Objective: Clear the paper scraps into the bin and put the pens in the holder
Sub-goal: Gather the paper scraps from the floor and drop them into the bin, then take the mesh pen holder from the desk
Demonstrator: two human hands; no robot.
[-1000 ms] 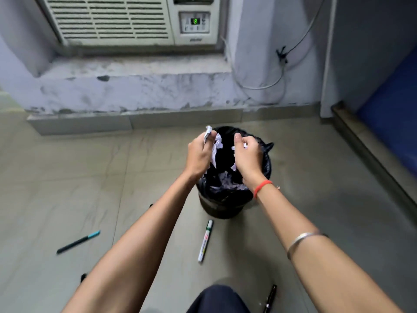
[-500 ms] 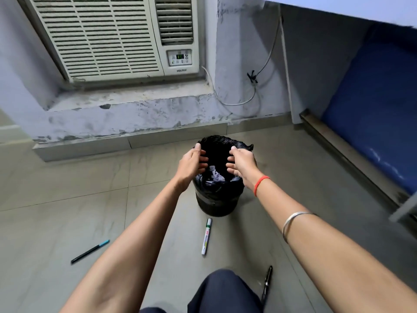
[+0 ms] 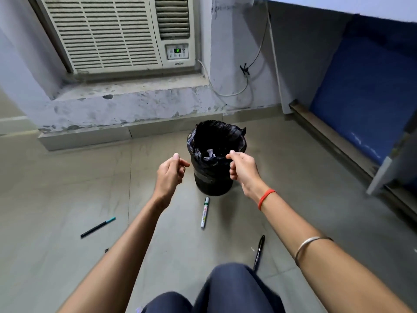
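A black bin [image 3: 214,184] lined with a black bag stands on the floor, with white paper scraps [image 3: 210,153] inside it. My left hand [image 3: 169,175] hovers just left of the bin, fingers loosely curled and holding nothing. My right hand [image 3: 242,169] is at the bin's right rim, fingers curled, nothing visible in it. A white marker with a green cap [image 3: 205,212] lies in front of the bin. A black pen with a teal end [image 3: 98,227] lies to the left. A black pen [image 3: 259,251] lies near my knee [image 3: 228,288].
A window air conditioner [image 3: 117,32] sits in the wall above a concrete ledge [image 3: 126,109] behind the bin. A cable [image 3: 247,84] hangs on the wall. A blue panel with a raised wooden edge [image 3: 320,127] runs along the right. No pen holder is in view.
Both hands held paper scraps over the bin a second ago; the scraps now lie inside it. My hands have pulled back and apart, and my head has risen.
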